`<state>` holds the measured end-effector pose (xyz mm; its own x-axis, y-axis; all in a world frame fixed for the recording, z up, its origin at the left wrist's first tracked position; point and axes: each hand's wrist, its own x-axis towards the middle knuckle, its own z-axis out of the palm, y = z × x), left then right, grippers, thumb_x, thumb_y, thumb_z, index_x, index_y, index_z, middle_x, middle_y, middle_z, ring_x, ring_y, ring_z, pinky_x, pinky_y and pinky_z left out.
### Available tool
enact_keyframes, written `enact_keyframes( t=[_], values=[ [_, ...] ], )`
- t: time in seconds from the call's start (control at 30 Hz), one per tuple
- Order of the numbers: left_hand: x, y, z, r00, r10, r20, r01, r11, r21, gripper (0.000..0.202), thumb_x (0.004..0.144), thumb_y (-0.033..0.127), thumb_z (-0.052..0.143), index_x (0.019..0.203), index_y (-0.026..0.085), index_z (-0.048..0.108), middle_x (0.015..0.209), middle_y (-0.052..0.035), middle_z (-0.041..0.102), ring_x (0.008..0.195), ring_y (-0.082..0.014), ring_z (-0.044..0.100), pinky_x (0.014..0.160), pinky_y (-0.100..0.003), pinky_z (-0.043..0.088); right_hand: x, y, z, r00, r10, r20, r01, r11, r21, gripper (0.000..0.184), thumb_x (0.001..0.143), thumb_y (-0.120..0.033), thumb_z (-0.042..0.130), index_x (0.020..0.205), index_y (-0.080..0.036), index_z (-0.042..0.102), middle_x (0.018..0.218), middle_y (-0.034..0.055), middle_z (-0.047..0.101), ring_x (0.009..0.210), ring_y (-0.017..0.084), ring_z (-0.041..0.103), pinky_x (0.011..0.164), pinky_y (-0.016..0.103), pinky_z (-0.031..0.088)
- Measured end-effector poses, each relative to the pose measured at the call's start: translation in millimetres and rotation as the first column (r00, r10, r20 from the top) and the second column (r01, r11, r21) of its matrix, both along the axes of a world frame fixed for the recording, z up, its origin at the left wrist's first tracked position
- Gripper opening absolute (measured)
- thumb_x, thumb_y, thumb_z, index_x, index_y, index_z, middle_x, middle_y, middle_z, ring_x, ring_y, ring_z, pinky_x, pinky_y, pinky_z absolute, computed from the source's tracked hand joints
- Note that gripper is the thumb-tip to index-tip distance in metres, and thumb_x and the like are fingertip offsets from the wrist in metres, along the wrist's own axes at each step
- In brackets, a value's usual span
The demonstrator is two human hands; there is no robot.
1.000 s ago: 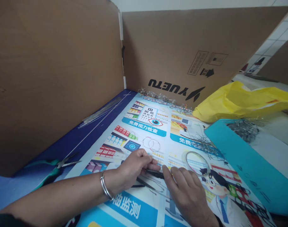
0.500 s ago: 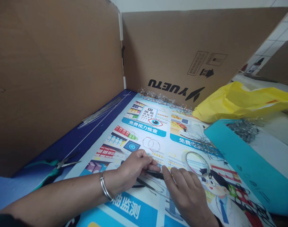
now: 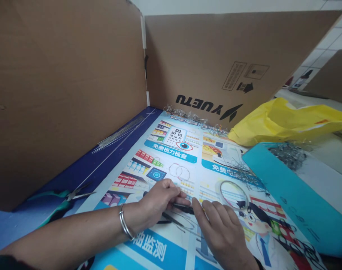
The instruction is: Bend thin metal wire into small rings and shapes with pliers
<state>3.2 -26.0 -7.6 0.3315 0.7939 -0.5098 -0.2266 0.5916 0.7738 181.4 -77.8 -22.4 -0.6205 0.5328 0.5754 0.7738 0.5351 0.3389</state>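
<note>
My left hand (image 3: 156, 204), with a silver bangle at the wrist, has its fingers pinched on a dark slim tool (image 3: 182, 207) lying low over the printed poster (image 3: 171, 150). Its dark handles (image 3: 171, 219) trail back under the palm. My right hand (image 3: 220, 232) rests on the poster beside it, index finger stretched to touch the tool's tip, the other fingers lying fairly flat. Thin wire rings (image 3: 179, 171) lie on the poster just beyond my fingers.
Cardboard walls (image 3: 61, 86) stand at the left and back. Green-handled pliers (image 3: 64, 200) lie at the left, straight wires (image 3: 120, 133) along the left wall. A wire tangle (image 3: 241, 174), a yellow bag (image 3: 285, 120) and a teal board (image 3: 294, 202) sit at the right.
</note>
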Motion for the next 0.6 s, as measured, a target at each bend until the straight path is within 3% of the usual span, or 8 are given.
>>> enact_keyframes(
  t=[0.6],
  values=[
    [-1.1,-1.4,-1.0,1.0,-0.021,-0.019,0.021,0.999,0.034,0.018,0.083,0.021,0.053,0.071,0.018,0.04,0.083,-0.0047,0.066,0.08,-0.02,0.069,0.054,-0.022,0.039,-0.7,1.1,-2.7,1.0,-0.019,-0.014,0.018,0.998,-0.062,0.028,0.089,-0.008,0.04,0.108,-0.01,0.06,0.085,0.0106,0.061,0.077,0.022,0.05,0.07,0.039,0.035]
  ],
)
